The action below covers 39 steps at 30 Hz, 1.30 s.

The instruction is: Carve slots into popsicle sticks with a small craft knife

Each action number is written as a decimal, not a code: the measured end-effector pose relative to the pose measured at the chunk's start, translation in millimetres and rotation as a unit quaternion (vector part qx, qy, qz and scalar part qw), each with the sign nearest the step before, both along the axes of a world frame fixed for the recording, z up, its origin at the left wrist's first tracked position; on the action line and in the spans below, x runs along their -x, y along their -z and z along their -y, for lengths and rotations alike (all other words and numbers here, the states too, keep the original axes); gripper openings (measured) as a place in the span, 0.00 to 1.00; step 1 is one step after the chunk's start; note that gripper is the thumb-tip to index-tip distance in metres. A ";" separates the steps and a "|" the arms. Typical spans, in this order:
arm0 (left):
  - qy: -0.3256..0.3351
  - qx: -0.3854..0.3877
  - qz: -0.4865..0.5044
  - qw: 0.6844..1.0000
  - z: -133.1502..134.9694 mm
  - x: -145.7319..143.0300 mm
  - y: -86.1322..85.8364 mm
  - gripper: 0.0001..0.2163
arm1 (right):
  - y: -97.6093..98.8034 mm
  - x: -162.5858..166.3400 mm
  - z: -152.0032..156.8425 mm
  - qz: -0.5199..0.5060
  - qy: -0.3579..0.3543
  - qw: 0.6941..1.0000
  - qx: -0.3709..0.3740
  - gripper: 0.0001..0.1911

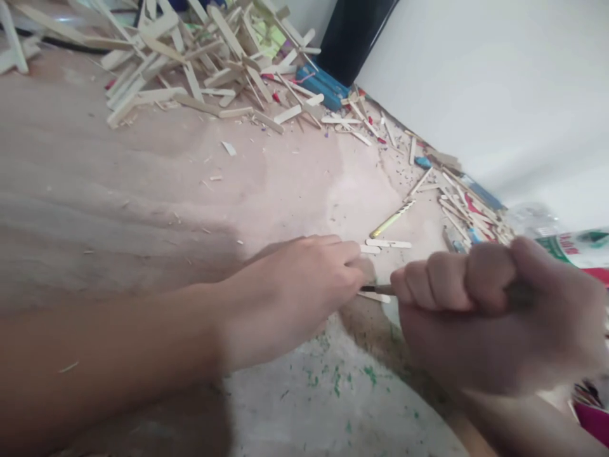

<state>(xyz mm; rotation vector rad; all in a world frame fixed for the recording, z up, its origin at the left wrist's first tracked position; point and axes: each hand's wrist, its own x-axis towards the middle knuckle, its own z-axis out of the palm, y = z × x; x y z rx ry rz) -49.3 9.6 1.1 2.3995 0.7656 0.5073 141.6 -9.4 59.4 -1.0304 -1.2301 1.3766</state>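
My left hand (304, 285) lies low over the table with its fingers curled down and closed. From beneath its fingertips a pale wooden craft stick (378, 296) juts out to the right. My right hand (457, 298) is a tight fist around a tool whose handle is hidden. Only the tool's narrow dark shaft (379, 289) shows, running from the fist toward the left fingertips above the stick; its exact kind cannot be made out. Just beyond the hands are another craft stick (389, 244) and a yellowish spiral drill bit (392, 219).
A heap of craft sticks (190, 60) covers the far left, beside a blue block-like object (323, 86). More sticks (461, 206) lie along the white wall (499, 82). A plastic bottle (571, 244) lies at right. Green crumbs (337, 381) dot a pale surface below the hands.
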 end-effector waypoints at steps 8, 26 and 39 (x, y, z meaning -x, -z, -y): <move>-0.020 -0.012 0.037 0.999 5.3 4.8 2.0 0.15 | 3.4 -14.4 -33.2 -0.043 -0.014 0.999 0.015 0.39; -0.011 -0.014 0.071 0.997 4.6 4.4 5.7 0.15 | -12.1 -23.9 -9.4 0.113 -0.055 0.992 -0.004 0.44; -0.009 0.032 -0.045 0.998 -0.2 -4.1 -8.0 0.15 | -13.4 -26.5 7.4 0.147 -0.094 0.983 -0.050 0.34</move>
